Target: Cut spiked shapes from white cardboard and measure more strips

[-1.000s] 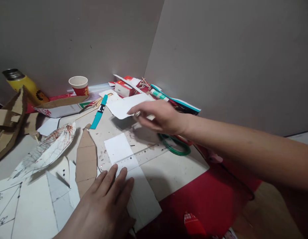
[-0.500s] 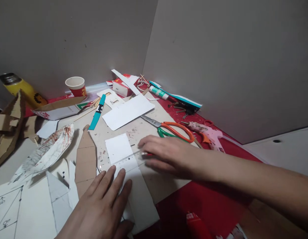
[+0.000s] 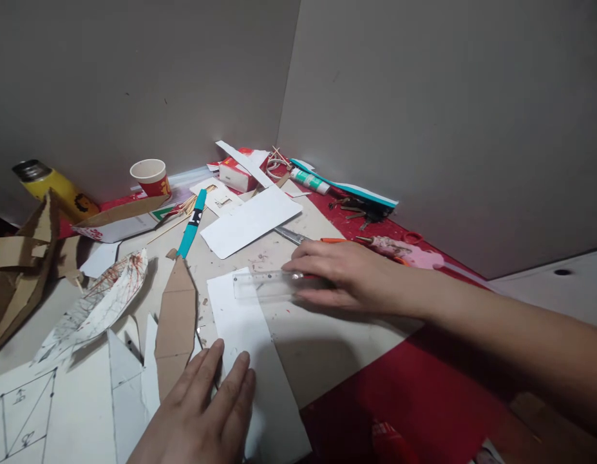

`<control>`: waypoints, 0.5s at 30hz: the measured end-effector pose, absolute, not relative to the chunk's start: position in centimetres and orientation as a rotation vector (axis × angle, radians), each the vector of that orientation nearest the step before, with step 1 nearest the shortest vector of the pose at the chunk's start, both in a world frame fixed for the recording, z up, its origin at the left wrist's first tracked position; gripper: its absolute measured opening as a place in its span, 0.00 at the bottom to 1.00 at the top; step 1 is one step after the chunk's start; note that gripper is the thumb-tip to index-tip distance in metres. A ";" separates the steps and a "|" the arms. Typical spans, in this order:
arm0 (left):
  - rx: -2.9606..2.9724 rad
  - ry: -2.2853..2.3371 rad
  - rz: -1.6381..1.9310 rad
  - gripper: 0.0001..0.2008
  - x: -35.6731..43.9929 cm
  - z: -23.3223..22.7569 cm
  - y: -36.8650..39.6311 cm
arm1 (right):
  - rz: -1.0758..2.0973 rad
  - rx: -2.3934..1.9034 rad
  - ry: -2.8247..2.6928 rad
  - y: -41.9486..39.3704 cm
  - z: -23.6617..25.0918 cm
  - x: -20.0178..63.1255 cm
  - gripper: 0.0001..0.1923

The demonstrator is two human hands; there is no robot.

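My left hand (image 3: 196,409) lies with spread fingers on a long white card strip (image 3: 274,393), near its left edge. In my right hand (image 3: 341,274) is a clear plastic ruler (image 3: 262,285), blurred, which reaches left over the far end of the strip. A slim red thing with a pale tip, perhaps a pen, also shows between the right fingers. Beyond that hand lies a pair of scissors (image 3: 289,235), its handles mostly hidden by the hand. A pointed brown cardboard piece (image 3: 177,322) is left of the strip.
A paper cup (image 3: 151,175), a yellow bottle (image 3: 61,193) and cardboard boat shapes stand at the left. Across the back are a teal strip (image 3: 192,222), a white card (image 3: 250,222) and a glue stick (image 3: 310,180). A pink glue gun (image 3: 414,254) lies at the right.
The ruler has been lifted from across the strip and moved away from me and to the right with my right hand. My left hand has slid slightly nearer. The view has shifted a little.
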State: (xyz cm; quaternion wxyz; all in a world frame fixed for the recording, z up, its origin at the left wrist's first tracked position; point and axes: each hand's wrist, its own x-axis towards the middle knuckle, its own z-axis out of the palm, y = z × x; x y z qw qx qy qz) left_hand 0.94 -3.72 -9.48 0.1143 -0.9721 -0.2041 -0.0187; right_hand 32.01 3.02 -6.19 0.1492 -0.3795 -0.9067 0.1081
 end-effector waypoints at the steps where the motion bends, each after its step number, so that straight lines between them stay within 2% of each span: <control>1: -2.850 -0.590 -0.034 0.32 1.0 -9.2 -3.7 | 0.332 -1.092 -2.545 3.0 -6.1 32.1 0.17; 5: -2.867 -0.561 -0.002 0.32 1.5 -7.7 -3.0 | 0.507 -1.185 -2.369 2.6 -5.7 30.8 0.15; 8: -2.913 -0.511 -0.010 0.28 1.8 -6.6 -2.3 | 0.717 -1.353 -2.326 2.0 -5.0 29.0 0.10; 15: -3.071 -0.985 -0.123 0.21 1.3 -4.3 -1.6 | 1.013 -1.610 -2.148 1.2 -4.4 27.1 0.10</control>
